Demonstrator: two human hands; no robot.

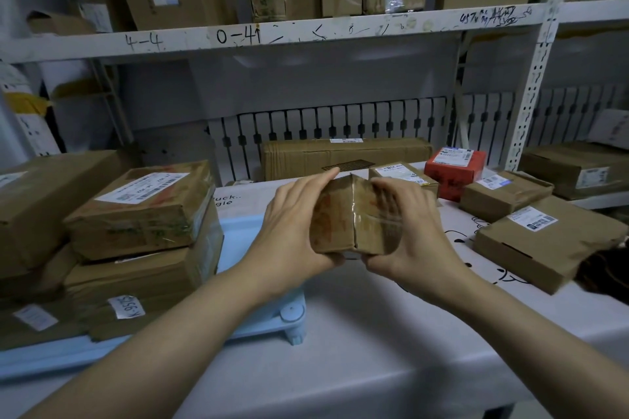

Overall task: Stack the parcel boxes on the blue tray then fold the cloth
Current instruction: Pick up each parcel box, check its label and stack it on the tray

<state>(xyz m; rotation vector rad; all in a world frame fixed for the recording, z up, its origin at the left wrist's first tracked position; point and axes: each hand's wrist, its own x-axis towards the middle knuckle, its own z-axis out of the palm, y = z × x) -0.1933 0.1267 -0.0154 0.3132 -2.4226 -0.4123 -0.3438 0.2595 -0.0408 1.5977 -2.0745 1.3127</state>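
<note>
both hands, left hand (292,231) and right hand (405,241), are gripping a small taped parcel box (354,218) in mid-air above the tabletop (374,333). stacking is underway, i'd say; next it's needing carrying toward nine o'clock, onto the blue tray (258,309) beside the stacked boxes (143,214).

A small brown parcel box (354,218) sealed with clear tape is held in the air between both hands, tilted, above the printed white cloth (340,316) that covers the table. The blue tray (269,313) lies at the left — on it a stack of brown boxes (143,235), the top one bearing a white label. More parcels (544,238) — brown ones and a red one (456,170) — lie on the cloth to the right.
</note>
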